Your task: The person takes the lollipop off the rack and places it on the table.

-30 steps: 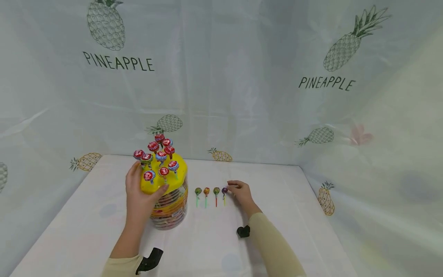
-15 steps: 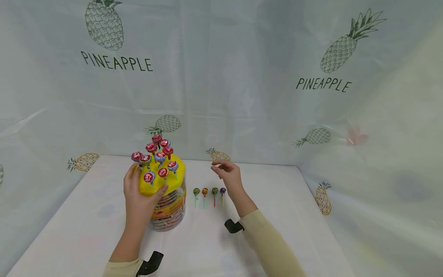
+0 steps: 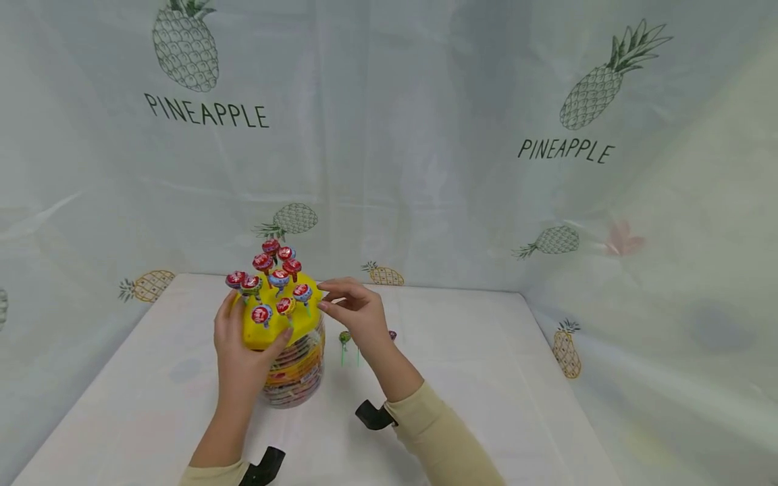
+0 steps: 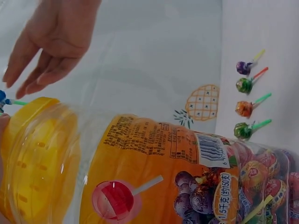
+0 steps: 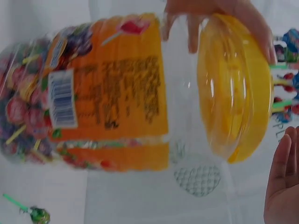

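Pineapple-print backdrop, white desk (image 3: pixel 486 378). Left hand (image 3: pixel 243 351) grips jar (image 3: pixel 292 364), steadying it; right hand (image 3: pixel 355 314), loosely open, empty, beside lid (image 3: pixel 276 324).

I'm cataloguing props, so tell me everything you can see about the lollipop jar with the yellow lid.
The jar is a clear plastic tub standing upright on the white table, part-filled with wrapped lollipops. An orange label with small print, a barcode and a lollipop picture wraps its wall. Its yellow lid is domed and pierced with small holes; about ten wrapped lollipops stand upright in it. The left hand grips the lid's rim. The right hand hovers beside the lid, fingers relaxed; contact is unclear.
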`<state>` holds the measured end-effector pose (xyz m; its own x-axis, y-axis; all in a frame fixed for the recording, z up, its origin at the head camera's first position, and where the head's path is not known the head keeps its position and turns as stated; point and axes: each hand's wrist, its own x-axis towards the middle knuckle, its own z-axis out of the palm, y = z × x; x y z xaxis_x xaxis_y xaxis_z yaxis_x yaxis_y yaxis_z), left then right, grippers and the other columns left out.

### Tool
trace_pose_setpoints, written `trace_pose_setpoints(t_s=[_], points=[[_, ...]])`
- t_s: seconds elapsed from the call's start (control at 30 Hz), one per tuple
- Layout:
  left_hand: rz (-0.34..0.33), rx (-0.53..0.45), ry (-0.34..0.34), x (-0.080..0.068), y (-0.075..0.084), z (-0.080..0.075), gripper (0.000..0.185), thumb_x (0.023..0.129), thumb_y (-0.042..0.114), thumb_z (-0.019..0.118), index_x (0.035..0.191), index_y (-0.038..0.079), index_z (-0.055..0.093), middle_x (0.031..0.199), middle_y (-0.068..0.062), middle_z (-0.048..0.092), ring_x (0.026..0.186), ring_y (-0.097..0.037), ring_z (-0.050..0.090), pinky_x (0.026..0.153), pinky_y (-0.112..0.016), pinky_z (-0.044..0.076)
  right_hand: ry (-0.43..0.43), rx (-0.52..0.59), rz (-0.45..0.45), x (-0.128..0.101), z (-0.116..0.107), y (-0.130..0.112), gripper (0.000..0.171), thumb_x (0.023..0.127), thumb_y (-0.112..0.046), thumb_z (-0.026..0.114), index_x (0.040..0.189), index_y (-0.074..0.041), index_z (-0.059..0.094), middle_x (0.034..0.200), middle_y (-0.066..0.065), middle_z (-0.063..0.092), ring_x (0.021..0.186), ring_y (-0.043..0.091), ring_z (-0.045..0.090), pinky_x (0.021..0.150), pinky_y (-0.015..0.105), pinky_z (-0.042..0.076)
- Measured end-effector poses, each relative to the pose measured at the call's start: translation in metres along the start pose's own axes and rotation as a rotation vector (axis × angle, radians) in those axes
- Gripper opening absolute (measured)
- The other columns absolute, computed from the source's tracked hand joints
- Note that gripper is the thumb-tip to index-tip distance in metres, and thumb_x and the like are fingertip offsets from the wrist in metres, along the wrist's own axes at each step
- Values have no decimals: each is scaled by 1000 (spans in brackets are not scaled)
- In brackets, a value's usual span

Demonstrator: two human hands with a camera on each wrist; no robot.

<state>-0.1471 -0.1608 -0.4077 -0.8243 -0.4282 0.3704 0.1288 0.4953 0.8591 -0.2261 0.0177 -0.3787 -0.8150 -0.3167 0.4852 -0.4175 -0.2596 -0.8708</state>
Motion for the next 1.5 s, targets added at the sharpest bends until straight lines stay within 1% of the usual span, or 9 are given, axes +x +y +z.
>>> trace_pose_setpoints(t_s=[0.2, 0.43, 0.6, 0.87, 1.13, 1.23, 1.33, 1.43, 1.5], points=[[-3, -16, -2, 0, 0, 0, 87, 83, 25, 79, 153, 12, 30, 160, -3, 13, 143, -30, 15, 104, -62, 36, -37, -6, -101, 2, 14, -1, 25, 88, 1, 69, 113, 6, 68, 115, 12, 63, 99, 37, 61, 90, 42, 54], [3, -27, 0, 0, 0, -1, 87, 82, 22, 79, 153, 10, 30, 160, -4, 13, 143, -31, 16, 103, -62, 37, -45, -27, -107, 3, 22, -3, 26, 88, -1, 69, 114, 4, 69, 114, 13, 64, 100, 25, 62, 93, 49, 51], [5, -27, 1, 0, 0, -2, 86, 83, 23, 79, 153, 11, 31, 160, -3, 14, 143, -30, 15, 103, -62, 37, -57, -28, -108, 6, 25, -6, 27, 88, 2, 69, 114, 6, 68, 115, 16, 64, 100, 20, 63, 91, 45, 53], [7, -23, -14, 1, -1, -3, 86, 83, 22, 78, 154, 14, 30, 160, -3, 13, 143, -29, 14, 102, -62, 38, -43, 24, -90, 6, 20, -18, 26, 92, -1, 65, 117, 4, 66, 119, 11, 65, 100, 23, 64, 91, 39, 54], [16, 0, -37, 2, -2, -4, 86, 83, 21, 77, 153, 12, 30, 160, -4, 12, 143, -31, 13, 102, -64, 37, -50, 162, -53, 0, 1, -24, 26, 95, -4, 62, 117, 8, 63, 120, 12, 66, 102, 24, 64, 92, 42, 53], [6, -6, -60, 3, -2, -5, 86, 83, 22, 77, 154, 12, 29, 160, -2, 11, 143, -32, 13, 101, -64, 37, -47, 151, -53, -3, -12, -23, 24, 95, -5, 62, 117, 5, 65, 120, 11, 66, 102, 24, 63, 92, 41, 53], [0, -7, -94, 4, -1, -7, 87, 83, 24, 77, 154, 13, 28, 160, -2, 8, 144, -33, 12, 102, -64, 36, -32, 125, -40, -6, -27, -18, 21, 95, -4, 61, 114, -3, 70, 120, 10, 66, 102, 24, 63, 90, 37, 54], [5, 7, -132, 7, 0, -12, 88, 84, 24, 77, 154, 11, 26, 160, -5, 7, 143, -37, 12, 102, -65, 35, -19, 110, -13, -10, -39, -12, 22, 95, -3, 61, 113, -10, 73, 120, 10, 66, 102, 24, 63, 89, 36, 55], [17, 20, -154, 9, -1, -15, 89, 84, 23, 78, 154, 10, 25, 159, -7, 6, 142, -39, 13, 101, -65, 36, -11, 113, 13, -13, -47, -7, 22, 95, -3, 61, 112, -10, 73, 120, 10, 65, 102, 23, 63, 89, 35, 55]])
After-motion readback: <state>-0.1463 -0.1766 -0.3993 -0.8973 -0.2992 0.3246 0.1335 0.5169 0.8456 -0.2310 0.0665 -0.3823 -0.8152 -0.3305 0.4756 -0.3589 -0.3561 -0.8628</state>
